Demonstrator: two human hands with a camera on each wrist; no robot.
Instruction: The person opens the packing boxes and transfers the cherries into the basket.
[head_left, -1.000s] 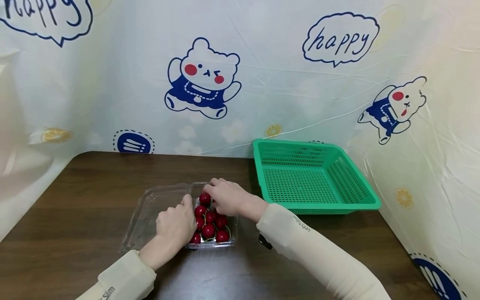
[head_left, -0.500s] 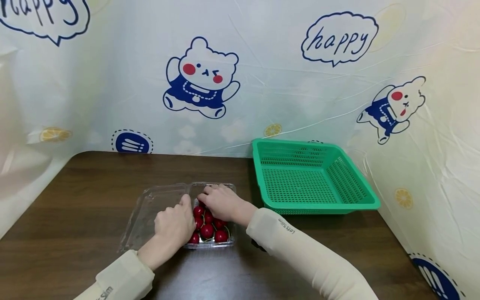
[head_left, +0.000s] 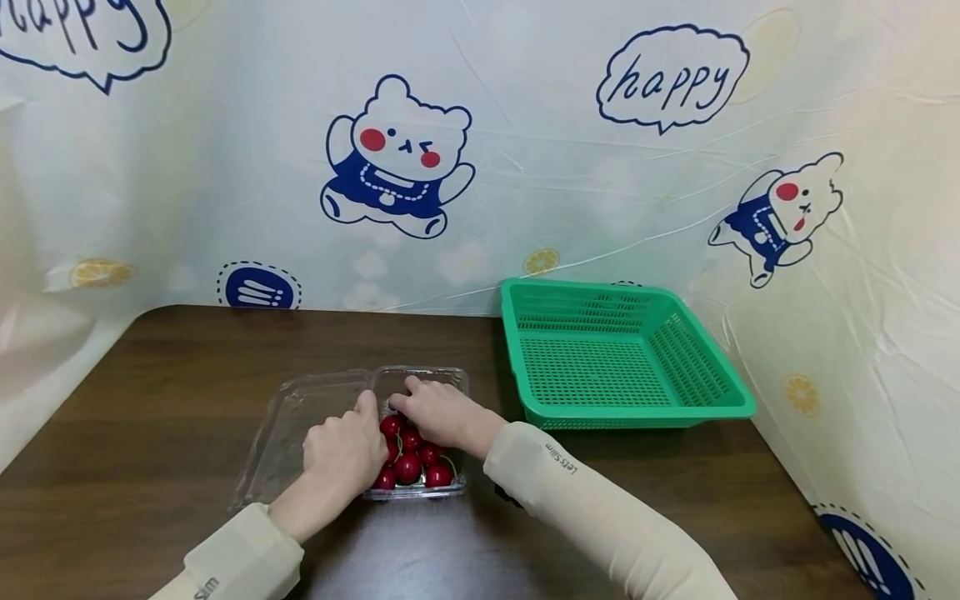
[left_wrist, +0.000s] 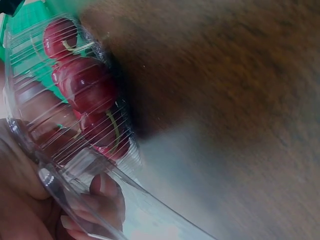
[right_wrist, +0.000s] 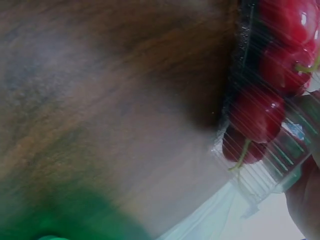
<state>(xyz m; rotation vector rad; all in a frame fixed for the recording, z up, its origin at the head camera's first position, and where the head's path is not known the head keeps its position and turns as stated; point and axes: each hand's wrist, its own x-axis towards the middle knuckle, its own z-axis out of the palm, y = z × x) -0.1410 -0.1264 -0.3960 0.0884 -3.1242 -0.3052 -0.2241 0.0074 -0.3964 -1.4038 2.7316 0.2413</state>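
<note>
A hinged clear plastic container (head_left: 417, 493) stands on the table with its lid (head_left: 279, 433) folded open to the left. Several red cherries (head_left: 407, 468), some with green stems, fill its front part. My left hand (head_left: 341, 454) grips the hinge side; the left wrist view shows its fingertips (left_wrist: 107, 192) behind the clear plastic. Inside the container, my right hand (head_left: 442, 414) reaches down over the back cherries, fingers pointing left, and hides what lies under it. I cannot tell whether it pinches a cherry. Through the ribbed wall, the right wrist view shows cherries (right_wrist: 257, 114) close up.
A green plastic basket (head_left: 633, 412) with slotted walls stands at the back right, beyond the right forearm. The dark wooden table (head_left: 187, 375) ends at a printed curtain (head_left: 525, 192) behind it. More tabletop lies to the left of the lid.
My right hand has moved slightly left and down over the back of the container, covering the rear cherry that showed earlier. The left hand keeps its hold; the whole scene shifts slightly left.
</note>
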